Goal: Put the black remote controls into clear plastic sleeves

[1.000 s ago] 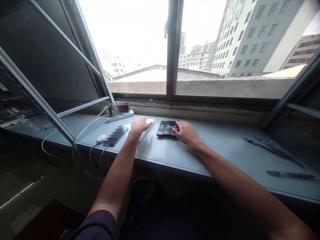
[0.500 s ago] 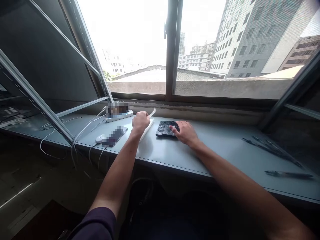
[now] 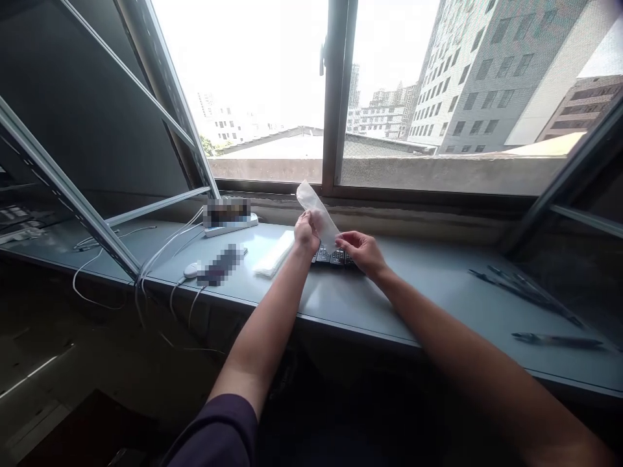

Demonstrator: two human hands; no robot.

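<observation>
A translucent white plastic sleeve (image 3: 318,213) is held up at a slant between both hands. My left hand (image 3: 305,232) is closed on its left side, around the middle. At its lower right end my right hand (image 3: 363,251) pinches the edge between thumb and fingers. Below the hands, black remote controls (image 3: 335,257) lie side by side on the grey desk (image 3: 341,298), partly hidden by the hands and the sleeve. Left of them lies a stack of similar white sleeves (image 3: 275,254).
On the left are a blurred-out phone (image 3: 221,266), a round white charger (image 3: 192,270), a white power strip (image 3: 231,226) and loose white cables. Several dark pens (image 3: 525,292) lie at the right. A metal frame (image 3: 73,191) stands on the left, and a window backs the desk.
My left hand has lifted a sleeve off the stack and carried it right, above the remotes. My right hand has left the remotes and now pinches the sleeve's lower end.
</observation>
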